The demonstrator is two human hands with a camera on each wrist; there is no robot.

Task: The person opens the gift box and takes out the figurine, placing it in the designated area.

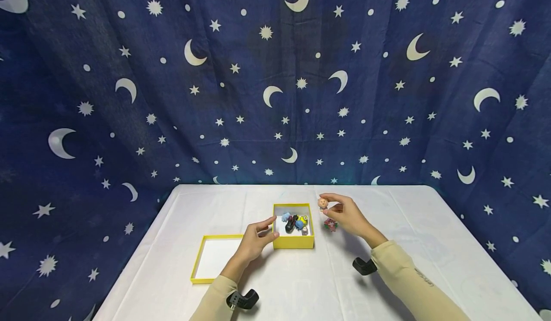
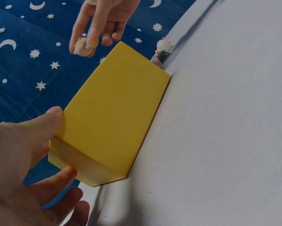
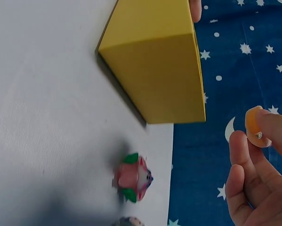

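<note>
Standing here, I'm watching one small figure being handled beside the open yellow box [image 1: 293, 242]. Box first: it's looking light, so I'd be bracing it low on the walls, not pushing down on the rim. Left grip [image 1: 251, 244] is released, relaxed, thumb and a fingertip resting against the box's near-left corner. Probably enough steadying, as long as nobody's leaning on it. Right grip [image 1: 347, 215] is pinching the peach figure [image 1: 323, 203], raised just off the box's right side, not touching it. That figure's looking round and smooth, so I'd be squeezing gently with finger pads and steering clear of the rim and the pink figure [image 1: 330, 224] sitting right of the box.

Counting, big to small:
- 1 blue curtain [image 1: 241, 72], hanging behind the box
- 1 bench [image 1: 301, 282], carrying the box
- 1 box, sitting open
- 1 yellow lid [image 1: 217, 256], lying left of the box, white inside showing
- 2 hands, flanking the box
- 2 black wrist mounts [image 1: 243, 300], both nearer me than the box
- figures: 1 being held; at least 2 right of the box, counting the pink one and a cut-off one [image 3: 129, 221]; at least 4 inside the box, including a light-blue one [image 1: 286, 216]. They're overlapping, so I'm not calling an exact total.
</note>
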